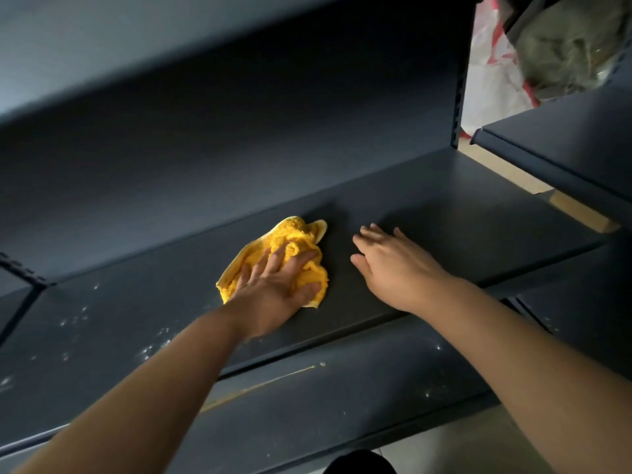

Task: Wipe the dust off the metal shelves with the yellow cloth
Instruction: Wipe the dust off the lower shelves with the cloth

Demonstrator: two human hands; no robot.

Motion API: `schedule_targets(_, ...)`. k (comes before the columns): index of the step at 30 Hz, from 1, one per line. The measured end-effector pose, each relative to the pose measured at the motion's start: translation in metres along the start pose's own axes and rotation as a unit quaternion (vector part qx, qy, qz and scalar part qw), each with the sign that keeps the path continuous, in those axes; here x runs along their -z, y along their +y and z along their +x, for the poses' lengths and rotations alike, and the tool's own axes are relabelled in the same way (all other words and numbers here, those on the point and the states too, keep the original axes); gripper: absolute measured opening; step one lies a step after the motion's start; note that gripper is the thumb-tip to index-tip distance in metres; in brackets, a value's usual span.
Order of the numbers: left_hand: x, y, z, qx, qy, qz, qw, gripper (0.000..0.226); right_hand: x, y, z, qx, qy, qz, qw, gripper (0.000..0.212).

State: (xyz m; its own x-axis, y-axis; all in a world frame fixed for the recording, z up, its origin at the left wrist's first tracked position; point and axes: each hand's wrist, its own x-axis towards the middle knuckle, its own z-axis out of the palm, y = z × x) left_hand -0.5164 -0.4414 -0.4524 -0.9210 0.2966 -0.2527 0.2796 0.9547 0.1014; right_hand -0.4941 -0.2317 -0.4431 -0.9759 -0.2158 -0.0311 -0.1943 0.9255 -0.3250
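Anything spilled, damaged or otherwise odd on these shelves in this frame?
White specks lie scattered on the shelf left of the yellow cloth, not yet wiped. The lower shelf carries a yellowish streak and more specks. The left hand presses the cloth; nothing looks damaged.

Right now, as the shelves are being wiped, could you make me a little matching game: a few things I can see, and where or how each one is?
Things:
1. yellow cloth
2. right hand
3. white dust specks
4. red-and-white bag

Places or states:
A. top right corner of the view
B. flat on the bare shelf, right of the cloth
C. crumpled under the left hand
D. scattered on the left part of the shelf

Pairs: 1-C, 2-B, 3-D, 4-A
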Motion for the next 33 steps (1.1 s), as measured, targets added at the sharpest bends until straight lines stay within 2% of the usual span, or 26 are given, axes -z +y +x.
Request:
schedule_targets(6,0.001,0.0,0.013,-0.005,0.022,-0.017,1.0,0.056,-0.002,-0.011,0.009,0.002,-0.032,0.008,0.999,0.047)
schedule_targets(16,0.016,0.022,0.062,0.071,0.022,-0.051,0.996,0.06,-0.007,-0.021,0.02,-0.013,-0.038,-0.029,0.999,0.044)
schedule_targets(20,0.016,-0.006,0.053,0.123,0.044,-0.062,0.989,0.061,-0.008,-0.03,0.02,-0.009,-0.056,-0.018,0.998,0.045)
schedule_targets(27,0.012,-0.104,0.005,0.229,0.055,-0.087,0.968,0.059,-0.017,-0.047,0.026,0.005,-0.071,-0.017,0.997,0.042)
schedule_targets(33,0.008,-0.09,-0.016,0.264,0.054,-0.13,0.954,0.058,-0.011,-0.036,0.027,0.014,-0.076,-0.001,0.997,0.043)
